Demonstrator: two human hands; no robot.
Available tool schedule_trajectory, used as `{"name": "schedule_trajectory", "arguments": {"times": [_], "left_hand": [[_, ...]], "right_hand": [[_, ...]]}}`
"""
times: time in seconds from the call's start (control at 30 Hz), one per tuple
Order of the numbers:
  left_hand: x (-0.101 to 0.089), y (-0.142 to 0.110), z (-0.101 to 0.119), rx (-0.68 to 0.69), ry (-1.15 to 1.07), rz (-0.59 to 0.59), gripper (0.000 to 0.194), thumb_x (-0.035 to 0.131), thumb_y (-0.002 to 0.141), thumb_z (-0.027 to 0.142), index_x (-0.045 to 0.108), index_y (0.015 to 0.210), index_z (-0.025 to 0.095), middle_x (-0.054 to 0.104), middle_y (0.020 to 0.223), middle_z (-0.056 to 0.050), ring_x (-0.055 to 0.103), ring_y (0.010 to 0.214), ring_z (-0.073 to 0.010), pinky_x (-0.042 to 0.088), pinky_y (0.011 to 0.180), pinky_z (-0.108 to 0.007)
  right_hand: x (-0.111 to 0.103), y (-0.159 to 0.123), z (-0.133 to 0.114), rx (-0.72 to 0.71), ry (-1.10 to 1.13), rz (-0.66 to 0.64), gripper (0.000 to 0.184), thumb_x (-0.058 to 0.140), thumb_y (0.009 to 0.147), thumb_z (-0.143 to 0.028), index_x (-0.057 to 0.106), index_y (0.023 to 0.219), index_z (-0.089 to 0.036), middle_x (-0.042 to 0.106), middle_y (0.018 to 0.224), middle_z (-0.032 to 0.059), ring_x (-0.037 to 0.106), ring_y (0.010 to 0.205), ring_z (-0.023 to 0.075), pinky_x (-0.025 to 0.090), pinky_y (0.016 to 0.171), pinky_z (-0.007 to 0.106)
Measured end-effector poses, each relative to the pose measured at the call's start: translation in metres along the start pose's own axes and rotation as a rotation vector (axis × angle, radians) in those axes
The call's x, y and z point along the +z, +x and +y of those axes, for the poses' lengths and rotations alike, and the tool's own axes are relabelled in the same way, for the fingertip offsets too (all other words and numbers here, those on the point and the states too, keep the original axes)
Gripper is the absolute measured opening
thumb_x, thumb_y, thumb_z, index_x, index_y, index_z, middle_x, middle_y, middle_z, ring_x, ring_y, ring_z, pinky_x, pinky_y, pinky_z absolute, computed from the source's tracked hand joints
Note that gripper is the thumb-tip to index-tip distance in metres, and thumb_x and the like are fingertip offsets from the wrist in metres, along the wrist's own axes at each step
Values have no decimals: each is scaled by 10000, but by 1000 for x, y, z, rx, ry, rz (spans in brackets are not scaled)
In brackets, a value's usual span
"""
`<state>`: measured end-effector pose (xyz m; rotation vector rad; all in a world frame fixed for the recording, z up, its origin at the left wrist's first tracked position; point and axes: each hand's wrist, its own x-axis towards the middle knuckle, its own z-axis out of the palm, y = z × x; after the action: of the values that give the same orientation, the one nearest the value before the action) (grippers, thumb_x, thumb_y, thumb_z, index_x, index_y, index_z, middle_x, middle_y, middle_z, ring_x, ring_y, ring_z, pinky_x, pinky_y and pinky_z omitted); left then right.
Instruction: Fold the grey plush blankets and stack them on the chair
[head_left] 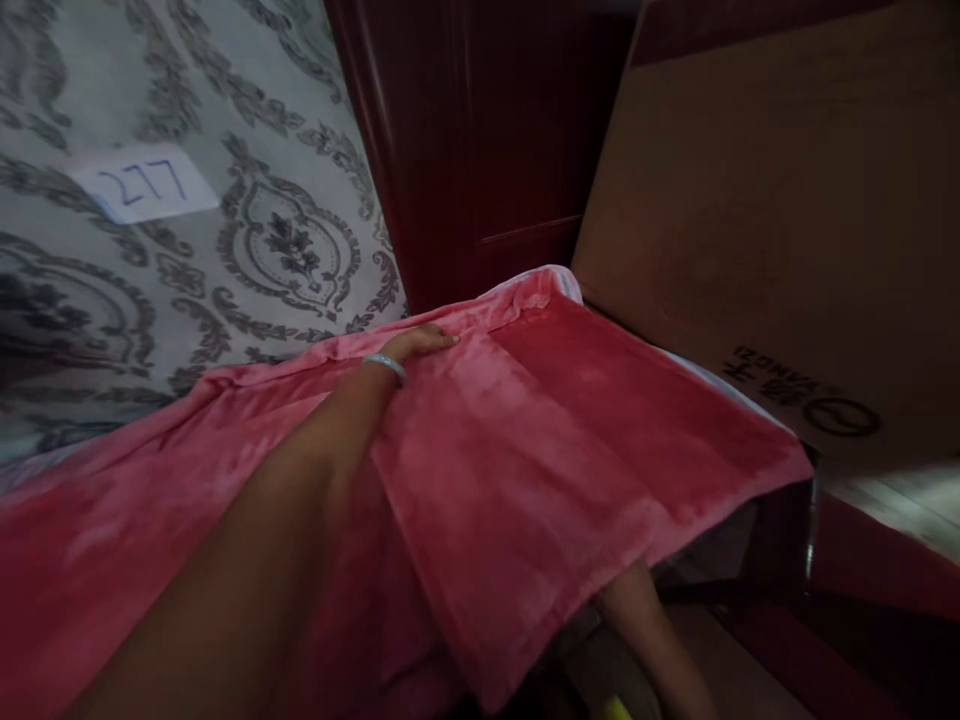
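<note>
A plush pinkish-red blanket [517, 470] lies spread over a raised surface, with a folded layer across its middle. On its far side, close to the wall, my left hand [421, 343] rests palm down, fingers stretched out to the right and a pale bracelet [385, 366] round the wrist. Beneath the near edge of the blanket goes my right forearm [646, 620]. The cloth covers my right hand, so its fingers do not show. A pale border [566, 284] of the blanket shows at the far corner.
A patterned wallpapered wall [300, 250] stands at the left, bearing a paper label [154, 184] marked 277. Dark red wooden panelling [480, 120] rises behind. A large cardboard box [750, 220] leans at the right. Dark furniture legs [780, 540] show below the blanket.
</note>
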<state>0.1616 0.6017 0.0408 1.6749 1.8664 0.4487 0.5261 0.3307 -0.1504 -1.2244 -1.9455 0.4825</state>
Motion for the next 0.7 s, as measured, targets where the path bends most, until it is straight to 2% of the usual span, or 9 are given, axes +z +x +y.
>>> {"name": "schedule_trajectory", "arguments": {"times": [0.1,0.17,0.27,0.33,0.4,0.5,0.6,0.7], "left_hand": [[-25,-37,-23,-49,9,-4,239,789,666,402,752,776,193,712,789,-22,640,875,-215,487,752,-252],[-40,-63,-38,-82,0,0,256,780,675,414,769,820,204,734,850,-24,647,900,-216,495,760,-251],[-55,-101,-59,-135,-83,10,273,817,667,407,763,832,196,735,861,-36,661,870,-218,520,798,-281],[-58,-122,-71,-175,-225,7,294,861,646,363,742,836,173,716,817,-46,664,798,-211,541,802,-318],[-54,-142,-82,-200,-438,15,309,881,643,308,714,849,151,690,761,-49,652,705,-199,565,768,-358],[-37,-167,-93,-183,-687,71,285,851,696,305,667,853,154,659,699,-32,630,618,-172,588,707,-365],[-16,-183,-99,-141,-770,152,284,821,733,356,614,802,174,621,645,-4,616,589,-140,584,659,-301],[0,-186,-97,-119,-802,218,322,846,702,355,578,749,182,575,586,20,569,532,-116,529,558,-243]], "right_hand": [[-11,-7,-15,-118,0,54,273,483,858,-285,753,865,-246,745,886,107,697,914,330,582,820,483],[-22,-9,-28,-150,16,30,258,488,835,-297,738,824,-233,745,898,99,692,910,307,584,815,462],[-39,-12,-51,-123,95,-11,235,543,834,-356,738,830,-225,744,918,90,682,914,288,576,840,442],[-48,-13,-68,-67,194,-28,249,593,841,-414,752,879,-227,749,938,83,682,923,279,568,866,426],[-54,-15,-86,59,321,-27,310,653,826,-490,760,957,-229,756,977,78,685,940,276,564,873,403],[-56,-17,-114,340,574,-22,445,731,780,-576,740,1065,-235,753,1058,79,672,1050,292,555,896,386],[-47,-20,-136,550,861,-63,504,763,758,-620,720,1075,-230,750,1053,82,655,1110,302,540,933,396],[-34,-20,-148,655,1002,-36,520,830,683,-613,708,1003,-221,751,999,70,671,1045,292,551,893,395]]}}
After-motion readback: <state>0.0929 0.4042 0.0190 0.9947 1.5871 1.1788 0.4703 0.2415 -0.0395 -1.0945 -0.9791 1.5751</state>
